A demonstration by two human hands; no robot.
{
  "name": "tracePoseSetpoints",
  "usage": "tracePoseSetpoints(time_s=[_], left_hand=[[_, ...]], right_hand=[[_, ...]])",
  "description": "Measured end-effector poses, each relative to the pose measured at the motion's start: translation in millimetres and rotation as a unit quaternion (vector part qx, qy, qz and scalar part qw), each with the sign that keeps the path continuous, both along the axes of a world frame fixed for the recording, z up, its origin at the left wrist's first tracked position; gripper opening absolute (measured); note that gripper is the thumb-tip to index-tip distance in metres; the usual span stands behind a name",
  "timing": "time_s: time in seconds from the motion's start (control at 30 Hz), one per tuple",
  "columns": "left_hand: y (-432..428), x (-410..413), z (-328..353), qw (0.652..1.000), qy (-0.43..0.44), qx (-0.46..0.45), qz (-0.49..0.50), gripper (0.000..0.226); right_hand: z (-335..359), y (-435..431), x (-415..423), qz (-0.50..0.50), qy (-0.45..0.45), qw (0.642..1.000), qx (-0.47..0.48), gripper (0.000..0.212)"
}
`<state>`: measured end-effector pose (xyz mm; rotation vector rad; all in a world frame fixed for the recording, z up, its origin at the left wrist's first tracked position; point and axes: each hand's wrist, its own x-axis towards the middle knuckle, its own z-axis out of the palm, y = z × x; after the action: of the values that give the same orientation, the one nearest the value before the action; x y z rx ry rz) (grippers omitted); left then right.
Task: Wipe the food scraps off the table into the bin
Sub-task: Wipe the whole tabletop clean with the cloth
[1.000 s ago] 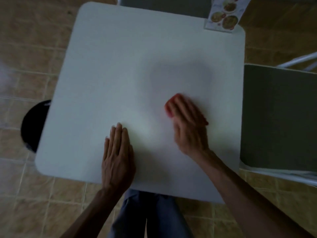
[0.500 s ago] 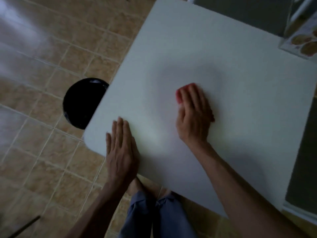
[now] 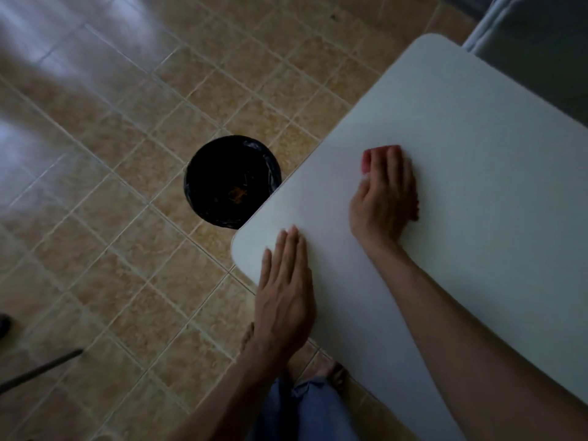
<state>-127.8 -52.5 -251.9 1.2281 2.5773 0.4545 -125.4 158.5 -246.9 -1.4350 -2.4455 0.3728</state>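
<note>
My right hand [image 3: 386, 194] presses a red cloth [image 3: 367, 160] flat on the white table [image 3: 477, 173], a short way in from the left edge; only the cloth's tip shows past my fingers. My left hand [image 3: 284, 291] lies flat with fingers together on the table's near left corner, holding nothing. A black round bin [image 3: 222, 179] with a dark liner stands on the floor just left of the table edge, with orange scraps at its bottom. No scraps show on the table top.
Tan tiled floor [image 3: 111, 218] spreads to the left. A grey chair seat [image 3: 541, 49] sits at the far right corner. A dark rod [image 3: 38, 370] lies on the floor at lower left. My legs in blue trousers [image 3: 302, 409] are below the table edge.
The view has swung left, bringing the whole bin into sight. My right hand with the cloth has slid closer to the table's left edge; my left hand stays at the corner.
</note>
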Motion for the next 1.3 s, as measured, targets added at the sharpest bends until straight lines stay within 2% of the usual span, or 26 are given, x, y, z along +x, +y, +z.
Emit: tracePoseSetpoints(time_s=[0.03,0.07,0.1,0.17,0.2,0.23,0.37,0.43,0.53,0.57,0.67,0.7,0.8,0.87,0.9,0.97,1.03,1.07,1.17,1.2,1.23,1.3], left_hand=[[-5.2,-2.3,0.5,1.000,0.001,-0.003,0.023,0.055],[-11.1,-5.3,0.8,0.999,0.001,-0.005,0.046,0.055],[-17.5,-8.6,1.2,0.998,0.001,-0.007,0.066,0.056],[-30.8,-15.2,1.2,0.996,0.002,-0.012,0.091,0.059],[-37.5,-17.9,0.7,0.995,0.002,-0.014,0.097,0.059],[-43.1,-20.2,0.2,0.995,0.001,-0.017,0.099,0.060],[-54.3,-21.5,-2.0,0.995,0.001,-0.019,0.095,0.059],[-55.3,-20.1,-1.9,0.995,-0.002,-0.006,0.104,0.057],[-58.9,-19.9,-1.9,0.990,-0.008,0.014,0.137,0.056],[-61.1,-19.7,-2.5,0.990,-0.006,0.015,0.143,0.057],[-69.1,-19.2,-5.9,0.991,-0.001,0.006,0.133,0.058],[-71.4,-19.4,-6.4,0.992,-0.002,0.004,0.128,0.058],[-73.4,-20.6,-3.4,0.993,-0.008,0.006,0.120,0.057],[-71.8,-19.1,-1.0,0.992,-0.003,0.009,0.122,0.056],[-68.2,-17.0,0.5,0.993,0.000,0.014,0.121,0.056],[-53.4,-8.5,4.4,0.995,-0.007,0.027,0.100,0.057],[-30.5,3.2,7.4,0.997,-0.019,0.036,0.062,0.058],[-18.8,8.2,7.6,0.997,-0.027,0.045,0.049,0.058],[7.5,16.7,4.1,0.996,-0.052,0.072,0.019,0.056],[13.2,19.7,2.8,0.996,-0.047,0.076,0.004,0.055],[18.2,23.3,1.8,0.996,-0.040,0.081,-0.013,0.054],[27.9,34.3,3.5,0.994,-0.038,0.092,-0.053,0.053]], right_hand=[[1.0,-13.1,-10.6,0.001,-0.004,1.000,-0.005,0.056],[0.8,-26.9,-17.9,0.054,-0.007,0.999,0.000,0.055],[-1.4,-39.1,-21.2,0.147,-0.009,0.989,0.011,0.054],[-9.6,-51.7,-19.1,0.334,-0.013,0.942,0.028,0.050],[-12.4,-50.2,-18.1,0.380,-0.013,0.924,0.028,0.049],[-13.4,-48.5,-17.9,0.385,-0.012,0.922,0.024,0.049],[-3.5,-92.4,-24.7,0.222,-0.038,0.974,-0.013,0.054],[-4.4,-125.9,-23.1,0.275,-0.032,0.960,-0.026,0.056],[-10.7,-128.3,-4.2,0.415,-0.031,0.909,-0.010,0.053],[-11.6,-121.8,-0.2,0.403,-0.033,0.915,-0.012,0.053],[-1.0,-134.5,3.2,0.218,-0.045,0.974,-0.040,0.057],[1.4,-148.0,3.9,0.212,-0.043,0.975,-0.045,0.058],[-5.0,-169.5,20.6,0.341,-0.033,0.939,-0.028,0.056],[-9.4,-151.9,37.9,0.357,-0.036,0.933,-0.017,0.059],[-9.3,-143.3,46.2,0.322,-0.041,0.946,-0.018,0.060],[-4.3,-135.0,60.8,0.185,-0.045,0.981,-0.032,0.056],[0.8,-140.5,71.8,0.076,-0.039,0.995,-0.043,0.053],[1.2,-145.1,77.8,0.072,-0.038,0.996,-0.037,0.052],[-2.8,-137.3,114.4,0.200,-0.035,0.979,-0.002,0.050],[-3.9,-125.2,131.1,0.206,-0.037,0.978,0.009,0.049],[-4.4,-114.1,148.2,0.173,-0.038,0.984,0.017,0.049],[-1.8,-105.4,176.9,0.003,-0.027,1.000,0.004,0.051]])
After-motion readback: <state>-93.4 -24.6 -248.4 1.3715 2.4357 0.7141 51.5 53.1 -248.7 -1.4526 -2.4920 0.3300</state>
